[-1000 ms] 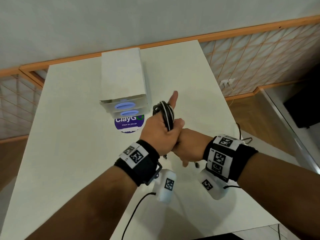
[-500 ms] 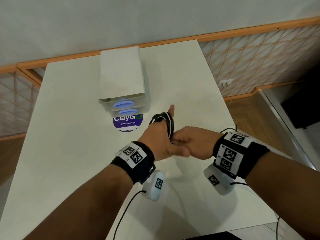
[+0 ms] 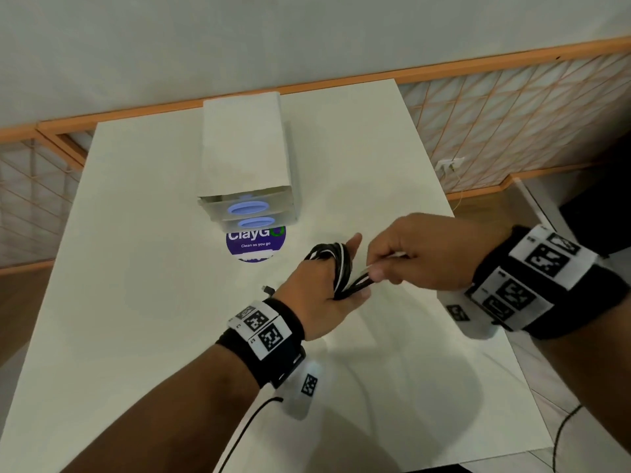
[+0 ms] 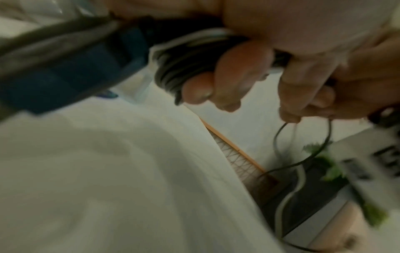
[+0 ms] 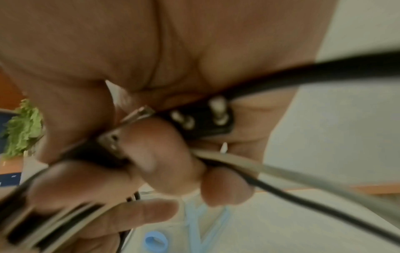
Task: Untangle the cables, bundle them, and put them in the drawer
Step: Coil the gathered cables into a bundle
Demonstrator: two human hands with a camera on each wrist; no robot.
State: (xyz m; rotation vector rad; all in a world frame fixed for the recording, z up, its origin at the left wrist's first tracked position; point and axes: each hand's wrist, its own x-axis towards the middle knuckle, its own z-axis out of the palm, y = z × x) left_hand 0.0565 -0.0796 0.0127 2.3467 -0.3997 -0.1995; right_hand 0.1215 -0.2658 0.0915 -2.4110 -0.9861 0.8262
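A coil of black and white cables (image 3: 336,264) is wound around my left hand (image 3: 327,291), which grips it above the middle of the table (image 3: 136,302). In the left wrist view the coil (image 4: 184,68) runs under my curled fingers (image 4: 233,82). My right hand (image 3: 406,257) pinches the loose cable ends just right of the coil. The right wrist view shows a black three-pin plug (image 5: 205,119) and metal connectors held in that hand. The white two-drawer box (image 3: 244,172) stands behind, both blue-handled drawers closed.
A round purple sticker (image 3: 254,244) lies on the table in front of the drawer box. A small black connector (image 3: 268,289) rests on the table left of my left hand. The table's right edge (image 3: 478,285) drops to a wooden floor; lattice railing runs behind.
My right hand has pulled away to the right of the left hand, drawing the cable ends out from the coil. The left hand has lowered and tilted slightly.
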